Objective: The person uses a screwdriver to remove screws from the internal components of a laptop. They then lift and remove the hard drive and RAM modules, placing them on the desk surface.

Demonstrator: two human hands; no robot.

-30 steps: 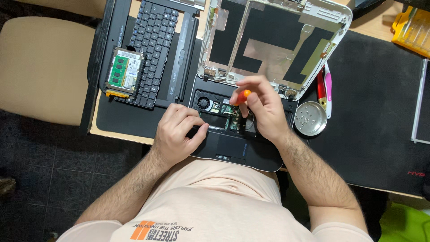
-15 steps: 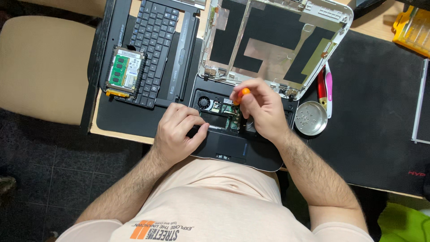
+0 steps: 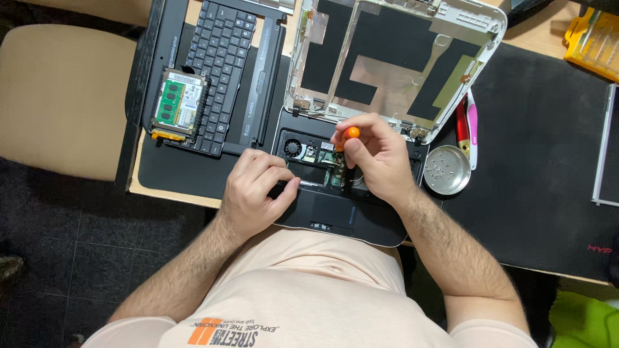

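An opened black laptop base (image 3: 335, 212) lies at the table's near edge, its fan and circuit board exposed. My right hand (image 3: 377, 158) is shut on a screwdriver with an orange top (image 3: 350, 134), held upright with its tip down on the board. My left hand (image 3: 258, 190) rests curled on the base's left side, fingers gripping its edge. The white laptop lid (image 3: 393, 61), stripped to its inner shell, lies open just behind the base.
A detached black keyboard (image 3: 222, 64) lies at the left with a green memory module on a drive (image 3: 177, 106). A round metal dish with screws (image 3: 446, 171) sits right of the base, beside red and pink tools (image 3: 467, 125). A yellow case (image 3: 593, 42) is far right.
My right hand has shifted slightly on the screwdriver, which stays over the same spot on the board. My left hand has hardly moved.
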